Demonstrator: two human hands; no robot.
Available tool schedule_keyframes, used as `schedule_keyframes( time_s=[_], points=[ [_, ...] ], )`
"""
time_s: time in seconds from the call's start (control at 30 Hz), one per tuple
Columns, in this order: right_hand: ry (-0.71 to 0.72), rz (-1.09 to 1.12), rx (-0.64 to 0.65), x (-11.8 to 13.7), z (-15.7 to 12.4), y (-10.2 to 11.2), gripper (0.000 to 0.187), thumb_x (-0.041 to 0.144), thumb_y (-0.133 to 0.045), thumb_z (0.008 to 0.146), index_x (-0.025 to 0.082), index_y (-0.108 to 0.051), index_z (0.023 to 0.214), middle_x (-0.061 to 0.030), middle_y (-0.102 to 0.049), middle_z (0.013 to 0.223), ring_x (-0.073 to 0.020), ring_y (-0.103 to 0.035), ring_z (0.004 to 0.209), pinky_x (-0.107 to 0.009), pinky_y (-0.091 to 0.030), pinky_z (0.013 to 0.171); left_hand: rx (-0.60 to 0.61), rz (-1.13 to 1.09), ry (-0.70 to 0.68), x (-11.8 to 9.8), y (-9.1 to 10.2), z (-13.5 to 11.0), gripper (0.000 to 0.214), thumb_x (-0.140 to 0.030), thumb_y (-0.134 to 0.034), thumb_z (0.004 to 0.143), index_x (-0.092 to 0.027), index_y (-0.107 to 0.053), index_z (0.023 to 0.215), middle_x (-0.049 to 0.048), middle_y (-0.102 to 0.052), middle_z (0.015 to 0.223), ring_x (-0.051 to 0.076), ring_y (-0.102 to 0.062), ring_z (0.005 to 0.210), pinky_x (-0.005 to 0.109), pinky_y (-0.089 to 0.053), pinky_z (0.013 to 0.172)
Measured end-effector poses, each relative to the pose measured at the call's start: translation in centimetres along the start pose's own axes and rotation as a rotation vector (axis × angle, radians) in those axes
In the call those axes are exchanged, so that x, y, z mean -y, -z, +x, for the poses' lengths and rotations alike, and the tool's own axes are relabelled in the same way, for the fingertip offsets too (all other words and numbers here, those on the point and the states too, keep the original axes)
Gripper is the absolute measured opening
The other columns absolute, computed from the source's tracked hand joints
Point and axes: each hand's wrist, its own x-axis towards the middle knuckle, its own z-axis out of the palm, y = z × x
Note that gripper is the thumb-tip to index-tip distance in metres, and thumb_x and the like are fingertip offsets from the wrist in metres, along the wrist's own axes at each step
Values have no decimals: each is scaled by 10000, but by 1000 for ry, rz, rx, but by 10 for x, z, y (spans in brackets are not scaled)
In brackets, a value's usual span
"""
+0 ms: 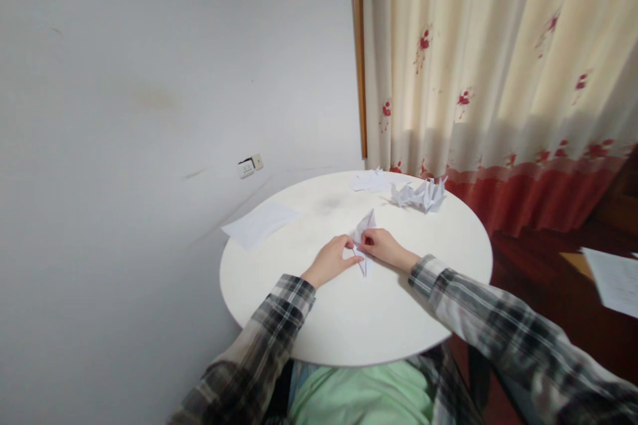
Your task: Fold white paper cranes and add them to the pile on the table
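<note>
A folded piece of white paper (366, 222) with pointed ends lies near the middle of the round white table (349, 325). My left hand (333, 259) pinches its left edge between thumb and fingers. From the other side, my right hand (383, 244) grips the same paper with curled fingers. One point of the paper sticks up beyond my hands, and a narrow point reaches toward me below them. The folds between my fingers are partly hidden.
Several folded white paper shapes (421, 196) stand in a cluster at the table's back right. Paper scraps (371, 179) lie behind. A flat white sheet (262, 222) overhangs the left rim. A wall is close on the left; a flowered curtain (488, 80) hangs behind.
</note>
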Motion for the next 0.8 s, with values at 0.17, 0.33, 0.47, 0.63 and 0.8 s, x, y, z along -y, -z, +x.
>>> schedule_keyframes(
  time_s=[0.17, 0.33, 0.47, 0.63, 0.8],
  points=[
    [-13, 2, -4, 0, 0, 0, 129, 260, -568, 717, 146, -570, 657, 10, -534, 591, -87, -446, 538, -189, -283, 511, 3, 8, -3, -2, 1, 0, 269, -370, -615, 645, -190, -504, 811, 18, -545, 832, 173, -497, 802, 287, -377, 731],
    [-6, -20, -9, 1, -1, -1, 127, 253, -558, 725, 147, -562, 655, 7, -533, 593, -89, -439, 540, -191, -282, 517, 8, 30, -31, -2, 1, -1, 284, -384, -608, 650, -191, -494, 824, 18, -536, 837, 173, -491, 810, 288, -374, 735],
    [13, -27, -19, 2, -1, -1, 136, 253, -549, 730, 147, -549, 646, 11, -517, 581, -86, -424, 528, -189, -275, 511, 26, 42, -68, -2, 1, -3, 345, -419, -614, 633, -184, -485, 850, 29, -524, 865, 178, -487, 821, 297, -374, 745],
    [25, -32, -21, 3, -1, 0, 147, 255, -539, 733, 145, -537, 636, 11, -504, 572, -87, -414, 522, -191, -268, 505, 51, 72, -95, -3, 0, -4, 405, -452, -614, 621, -171, -479, 881, 47, -510, 894, 191, -479, 838, 316, -370, 762],
    [17, -38, -18, 4, -1, 1, 166, 270, -531, 742, 142, -538, 635, 8, -503, 573, -87, -408, 521, -191, -265, 504, 86, 103, -94, -5, 1, -5, 470, -491, -614, 600, -166, -484, 914, 61, -502, 926, 208, -473, 870, 333, -365, 785]
  ],
)
